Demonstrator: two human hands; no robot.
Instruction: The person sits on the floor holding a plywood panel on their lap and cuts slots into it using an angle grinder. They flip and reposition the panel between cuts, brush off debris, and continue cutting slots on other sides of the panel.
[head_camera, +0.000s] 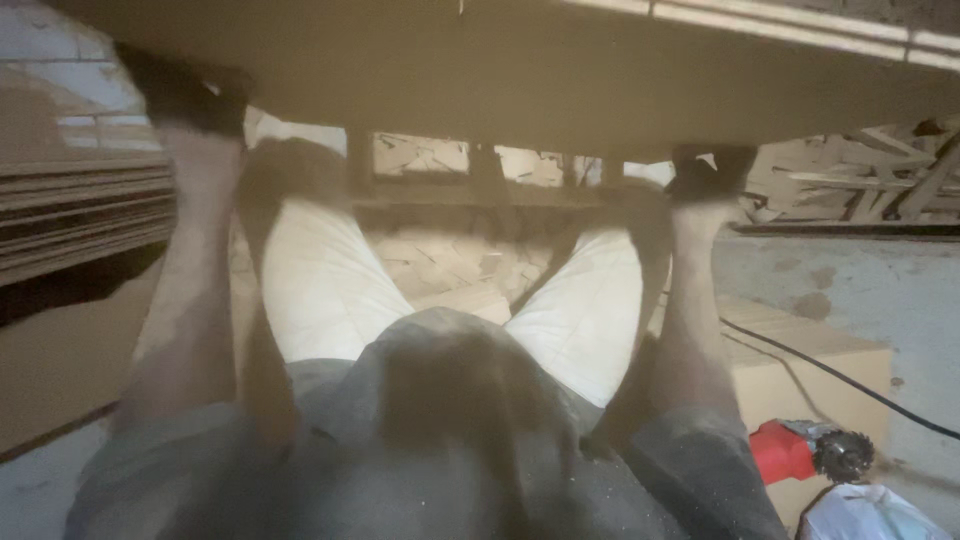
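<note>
While grey shirt (430, 440) fills near view, red power tool (800, 450) lies near right by black cable (850, 380). Farther up, left hand (185, 95) & right hand (710, 170) grip edge of big wooden board (560, 70), fingers clamped on it, in dark gloves.

Matt wood, dusty cloth, rough concrete

The large board (560, 80) looks like matt, smooth wood; the shirt (440, 470) is grey cloth speckled with dust; the floor (850, 290) is rough, stained concrete; the red tool (785, 450) has a glossy plastic body.
</note>
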